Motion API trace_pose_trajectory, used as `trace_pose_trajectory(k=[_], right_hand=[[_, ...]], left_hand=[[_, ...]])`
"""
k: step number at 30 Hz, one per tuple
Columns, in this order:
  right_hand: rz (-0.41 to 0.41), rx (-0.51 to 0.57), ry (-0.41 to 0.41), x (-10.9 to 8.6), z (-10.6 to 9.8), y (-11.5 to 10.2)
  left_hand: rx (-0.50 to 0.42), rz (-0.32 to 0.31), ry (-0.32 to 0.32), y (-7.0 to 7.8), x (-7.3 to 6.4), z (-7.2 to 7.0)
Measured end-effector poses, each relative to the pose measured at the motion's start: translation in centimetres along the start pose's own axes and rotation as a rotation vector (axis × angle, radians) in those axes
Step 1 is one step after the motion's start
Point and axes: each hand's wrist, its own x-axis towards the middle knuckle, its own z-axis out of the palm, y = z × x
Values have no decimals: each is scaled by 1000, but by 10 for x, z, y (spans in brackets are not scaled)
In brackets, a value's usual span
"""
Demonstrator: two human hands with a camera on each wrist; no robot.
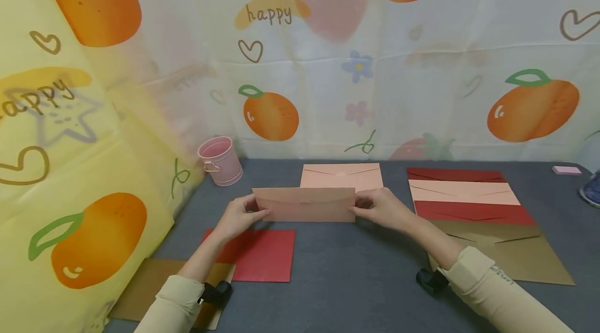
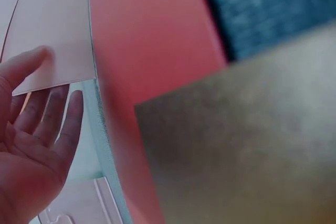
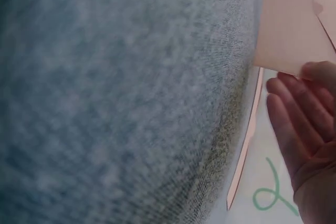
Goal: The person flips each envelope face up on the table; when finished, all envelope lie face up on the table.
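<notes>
A pale pink envelope is held up off the table between both hands, its flap side toward me. My left hand pinches its left end, thumb in front and fingers behind. At the opposite end my right hand grips it the same way. In the left wrist view the left thumb presses on the envelope's face. The right wrist view has the right thumb at the edge of the envelope. Behind it, another pink envelope lies flat on the table, partly covered.
Right of the hands, red, pink and brown envelopes lie overlapping. A red envelope and a brown envelope lie at the front left, partly under the left forearm. A pink bucket stands at the back left; a pink eraser-like block lies far right.
</notes>
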Motion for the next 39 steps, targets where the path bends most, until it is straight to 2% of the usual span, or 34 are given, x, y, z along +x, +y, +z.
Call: trace_pose_trajectory(k=[4, 8, 11, 15, 17, 21, 27, 33, 39], right_hand=[[22, -13, -25, -2, 0, 3], [100, -2, -8, -5, -3, 6], [199, 56, 11, -7, -8, 7], [322, 193, 34, -12, -16, 10], [361, 253, 50, -14, -21, 12], [419, 293, 89, -20, -28, 15], [483, 257, 140, -25, -32, 22], [502, 181, 160, -27, -32, 27], [499, 102, 145, -29, -33, 31]], left_hand=[[38, -20, -13, -1, 3, 1], [25, -43, -17, 4, 6, 5], [-22, -63, -4, 8, 9, 8], [-96, -106, 44, 15, 16, 16], [-133, -127, 71, 19, 20, 21], [-212, -176, 125, 27, 27, 34], [-264, -225, 178, 31, 38, 52], [-188, -234, 182, 34, 46, 65], [-156, -223, 148, 36, 48, 69]])
